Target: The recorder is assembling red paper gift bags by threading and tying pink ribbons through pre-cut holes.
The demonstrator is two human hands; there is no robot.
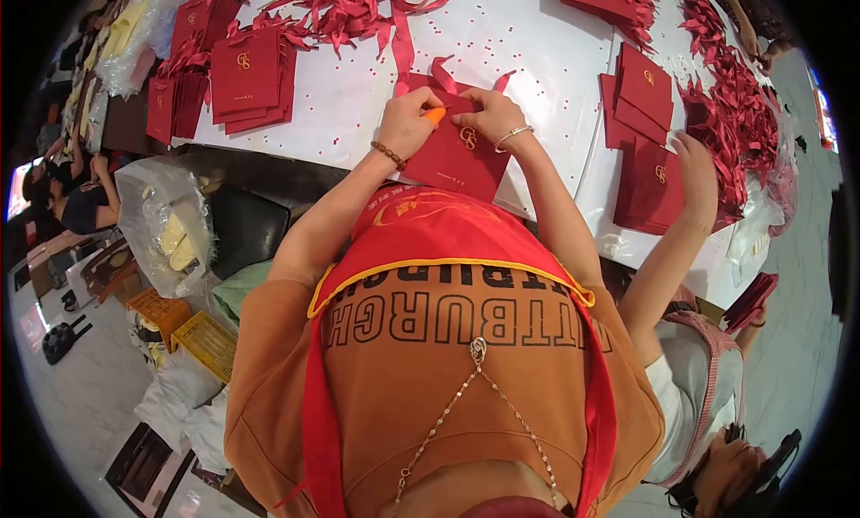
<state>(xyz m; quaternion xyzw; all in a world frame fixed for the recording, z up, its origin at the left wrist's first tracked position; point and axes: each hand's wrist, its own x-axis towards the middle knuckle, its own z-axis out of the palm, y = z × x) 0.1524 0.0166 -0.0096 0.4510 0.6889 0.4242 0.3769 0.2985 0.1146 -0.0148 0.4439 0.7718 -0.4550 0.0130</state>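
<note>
A flat dark-red gift bag with gold print lies at the table's near edge in front of me. Closed over its upper left part is my left hand, with a small orange thing sticking out from its fingers; its kind I cannot make out. My right hand pinches at the bag's upper right part, the thumb towards the orange thing. Red ribbon loops up from the bag's top, between and beyond the hands. What lies under the fingertips is hidden.
Stacks of red bags stand at the left and right. Heaped ribbons lie at the far side, and small red dots are strewn over the white table. At my right, a co-worker's hand reaches over the bags.
</note>
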